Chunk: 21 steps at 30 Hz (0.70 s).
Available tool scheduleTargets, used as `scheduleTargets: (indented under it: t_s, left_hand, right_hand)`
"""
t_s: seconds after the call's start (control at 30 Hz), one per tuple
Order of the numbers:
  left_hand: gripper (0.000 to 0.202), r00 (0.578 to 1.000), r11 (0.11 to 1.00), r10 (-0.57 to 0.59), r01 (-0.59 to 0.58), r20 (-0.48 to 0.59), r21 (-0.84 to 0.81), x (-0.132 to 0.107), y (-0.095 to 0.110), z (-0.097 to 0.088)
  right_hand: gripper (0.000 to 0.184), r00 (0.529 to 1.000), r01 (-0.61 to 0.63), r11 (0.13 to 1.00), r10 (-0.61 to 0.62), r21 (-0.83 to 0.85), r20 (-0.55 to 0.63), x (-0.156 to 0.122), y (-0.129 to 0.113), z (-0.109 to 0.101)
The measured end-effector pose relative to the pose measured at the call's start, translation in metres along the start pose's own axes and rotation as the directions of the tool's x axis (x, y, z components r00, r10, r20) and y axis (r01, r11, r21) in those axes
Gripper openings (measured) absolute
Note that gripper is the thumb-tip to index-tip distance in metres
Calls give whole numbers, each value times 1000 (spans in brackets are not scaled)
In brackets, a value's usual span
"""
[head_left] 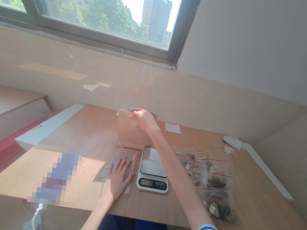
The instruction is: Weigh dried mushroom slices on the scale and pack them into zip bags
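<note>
Right hand (144,120) curls over the rim of a kraft paper bag (129,132), grip unclear; left hand (117,176) lies open, flat on a clear plastic bag (126,153) beside a digital scale (153,170). Pixelation (57,177) hides part of the counter (93,133).

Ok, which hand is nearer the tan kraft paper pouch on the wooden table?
Right hand, on top edge of the pouch; left hand lies in front of it, on a clear plastic bag.
</note>
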<state>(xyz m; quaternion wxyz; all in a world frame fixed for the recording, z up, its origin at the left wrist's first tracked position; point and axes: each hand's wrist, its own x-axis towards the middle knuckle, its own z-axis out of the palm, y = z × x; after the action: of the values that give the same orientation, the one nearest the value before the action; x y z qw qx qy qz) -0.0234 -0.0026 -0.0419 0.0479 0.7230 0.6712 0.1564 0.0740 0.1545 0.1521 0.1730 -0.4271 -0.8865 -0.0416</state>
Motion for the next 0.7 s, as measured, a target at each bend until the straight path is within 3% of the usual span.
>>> scheduleTargets:
  t_s: [0.1,0.2,0.27,0.3,0.37,0.4,0.43,0.57,0.7]
  left_hand:
    - [47,999,1000,27,-27,-40,1,-1,-2,1]
    - [45,996,999,52,-53,-74,-4,-2,-5,2]
    - [43,995,999,51,-52,-82,-5,-3,-5,2]
    - [42,996,999,45,-45,-82,-1,-3,-5,1]
    - [41,997,1000,23,-22,-73,15,-3,-4,0]
    - [42,998,1000,11,-10,-65,24,-3,-3,-1]
    - [42,998,999,1,1,-56,33,-3,-3,-3]
    - [42,1000,998,-19,19,-6,63,-1,2,-7]
    - [42,1000,995,-19,18,10,96,2,9,-9]
  right_hand:
    - [22,989,-21,998,29,51,-146,-14,2,-5]
    - [25,937,-57,984,111,170,-332,-43,14,-8]
    - [25,917,-115,964,197,241,-346,-72,32,-5]
    - [28,930,-159,954,232,256,-286,-89,44,-2]
    - [32,945,-312,930,325,192,-40,-126,70,6]
    - [33,912,-406,908,397,99,105,-145,82,11]
    - [31,887,-445,894,431,56,163,-164,93,15]
    - [29,801,-550,832,548,-66,242,-223,118,25]
    - [29,773,-577,808,588,-122,239,-245,125,26]
